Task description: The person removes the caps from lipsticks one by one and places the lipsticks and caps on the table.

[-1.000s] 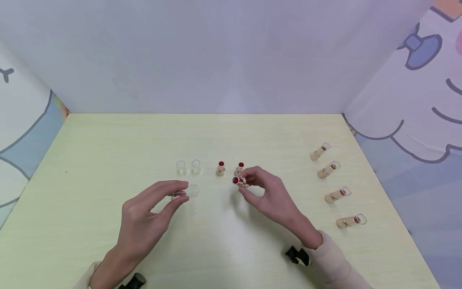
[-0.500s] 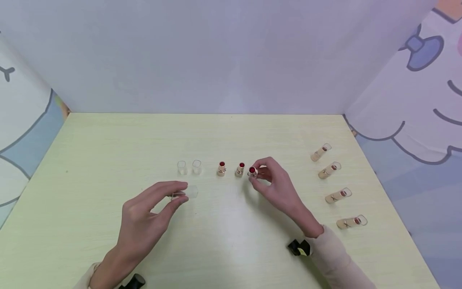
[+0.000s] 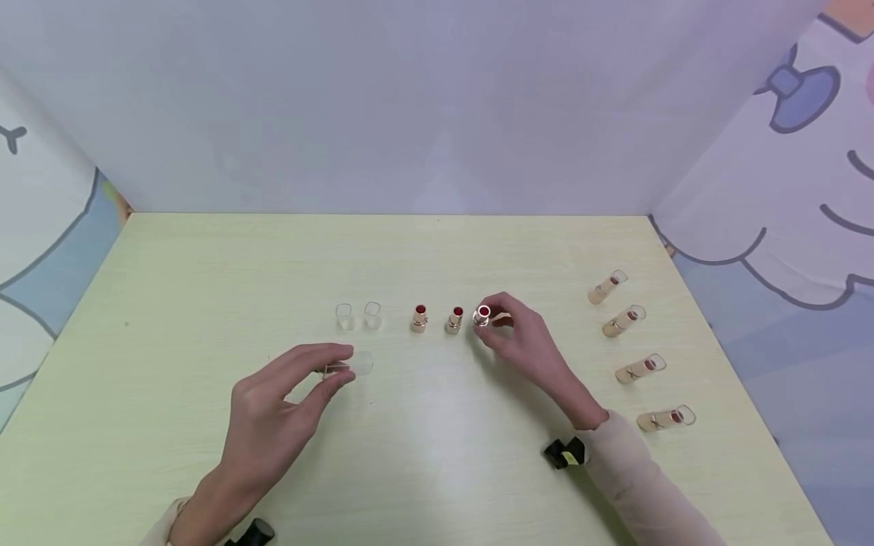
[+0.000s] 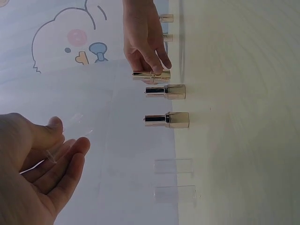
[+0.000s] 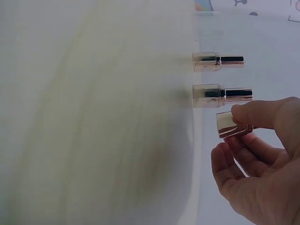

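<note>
The relation that probably matters most here is where the lipstick [image 3: 482, 316] sits against its neighbours: it's gripped in the right hand [image 3: 524, 343], just right of two bare lipsticks [image 3: 454, 321] stood upright on the worktop [image 3: 410, 462], pretty much in line with them. Its sides are pinched by thumb and fingers, and the long axis is held close to upright, red tip upward, with maybe a slight lean in the right wrist view. Its base looks to be held a bit clear of the worktop, and a small gap is left to the nearer bare one. The clear cap [image 3: 363, 363] is pinched between thumb and fingers of the left hand [image 3: 275, 413], on the near-left side of the pair and well apart from the lipstick. Its long axis seems to be laid sideways, pointed roughly toward the right; which end is the mouth can't be told. Two loose caps [image 3: 372, 316] are parked just beyond it. Four capped lipsticks [image 3: 638, 369] are lined up off to the right, and of the hands, the right is clearly placed nearer to those.
</note>
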A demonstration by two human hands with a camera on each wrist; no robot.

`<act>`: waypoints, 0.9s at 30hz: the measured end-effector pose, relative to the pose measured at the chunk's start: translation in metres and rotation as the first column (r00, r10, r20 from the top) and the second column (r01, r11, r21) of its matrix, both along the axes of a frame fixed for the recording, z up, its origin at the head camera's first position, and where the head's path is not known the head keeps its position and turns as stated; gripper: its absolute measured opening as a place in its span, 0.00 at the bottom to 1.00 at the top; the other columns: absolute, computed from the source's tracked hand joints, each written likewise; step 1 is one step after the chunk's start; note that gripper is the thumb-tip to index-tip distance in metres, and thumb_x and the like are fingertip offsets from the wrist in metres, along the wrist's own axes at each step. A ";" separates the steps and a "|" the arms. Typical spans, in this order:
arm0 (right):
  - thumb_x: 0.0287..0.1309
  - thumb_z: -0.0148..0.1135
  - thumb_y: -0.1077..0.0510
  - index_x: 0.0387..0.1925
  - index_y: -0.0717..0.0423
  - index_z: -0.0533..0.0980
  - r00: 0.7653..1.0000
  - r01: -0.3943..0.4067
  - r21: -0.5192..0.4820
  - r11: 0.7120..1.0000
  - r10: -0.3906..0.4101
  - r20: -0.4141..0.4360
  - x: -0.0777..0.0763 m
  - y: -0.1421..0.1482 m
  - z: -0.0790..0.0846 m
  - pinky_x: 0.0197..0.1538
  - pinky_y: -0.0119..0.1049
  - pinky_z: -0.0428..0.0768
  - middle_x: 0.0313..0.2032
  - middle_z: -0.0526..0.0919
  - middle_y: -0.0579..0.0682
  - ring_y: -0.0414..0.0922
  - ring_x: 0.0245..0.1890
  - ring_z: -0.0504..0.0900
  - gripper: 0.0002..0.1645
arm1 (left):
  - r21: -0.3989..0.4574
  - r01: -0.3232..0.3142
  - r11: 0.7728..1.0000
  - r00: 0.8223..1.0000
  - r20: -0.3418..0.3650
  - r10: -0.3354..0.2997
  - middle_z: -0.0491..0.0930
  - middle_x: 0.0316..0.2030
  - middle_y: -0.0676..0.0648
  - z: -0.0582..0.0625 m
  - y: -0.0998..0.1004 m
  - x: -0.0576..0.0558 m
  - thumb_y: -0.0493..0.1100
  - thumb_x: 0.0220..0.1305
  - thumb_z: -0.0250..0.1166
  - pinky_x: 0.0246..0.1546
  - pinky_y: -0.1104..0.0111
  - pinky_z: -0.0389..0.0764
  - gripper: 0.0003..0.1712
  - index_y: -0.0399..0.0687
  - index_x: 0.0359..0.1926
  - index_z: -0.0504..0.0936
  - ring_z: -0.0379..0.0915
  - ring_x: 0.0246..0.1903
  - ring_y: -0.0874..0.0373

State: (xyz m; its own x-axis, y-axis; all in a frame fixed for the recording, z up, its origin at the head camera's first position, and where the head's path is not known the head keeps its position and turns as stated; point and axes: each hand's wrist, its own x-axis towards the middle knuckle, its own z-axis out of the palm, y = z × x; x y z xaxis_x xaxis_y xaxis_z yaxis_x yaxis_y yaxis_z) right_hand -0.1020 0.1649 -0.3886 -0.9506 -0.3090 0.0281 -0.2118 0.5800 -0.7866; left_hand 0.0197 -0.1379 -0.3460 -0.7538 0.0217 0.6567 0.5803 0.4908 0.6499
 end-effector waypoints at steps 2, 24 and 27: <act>0.56 0.70 0.61 0.47 0.50 0.76 1.000 0.009 0.040 0.999 -0.010 0.013 -0.002 0.000 -0.001 0.55 0.41 0.82 0.43 0.82 0.48 0.45 0.47 0.82 0.17 | 0.000 -0.002 1.000 1.000 0.002 0.002 0.87 0.35 0.47 0.000 0.000 0.000 0.25 0.40 0.76 0.43 0.84 0.78 0.23 0.42 0.42 0.88 0.80 0.34 0.69; 0.57 0.70 0.58 0.51 0.52 0.77 0.995 0.034 0.167 0.985 -0.049 0.085 -0.009 -0.005 -0.009 0.49 0.40 0.80 0.42 0.84 0.50 0.46 0.44 0.82 0.21 | -0.024 -0.025 0.999 1.000 0.011 0.025 0.88 0.35 0.48 -0.002 -0.006 -0.002 0.25 0.40 0.77 0.42 0.85 0.77 0.23 0.43 0.42 0.88 0.80 0.34 0.71; 0.57 0.70 0.58 0.52 0.53 0.76 0.994 0.029 0.161 0.987 -0.046 0.099 -0.010 -0.005 -0.010 0.48 0.39 0.79 0.42 0.83 0.50 0.46 0.43 0.81 0.21 | -0.026 -0.025 0.999 1.000 -0.005 0.025 0.87 0.34 0.48 -0.001 -0.008 -0.002 0.25 0.39 0.77 0.42 0.85 0.77 0.24 0.42 0.42 0.88 0.80 0.34 0.70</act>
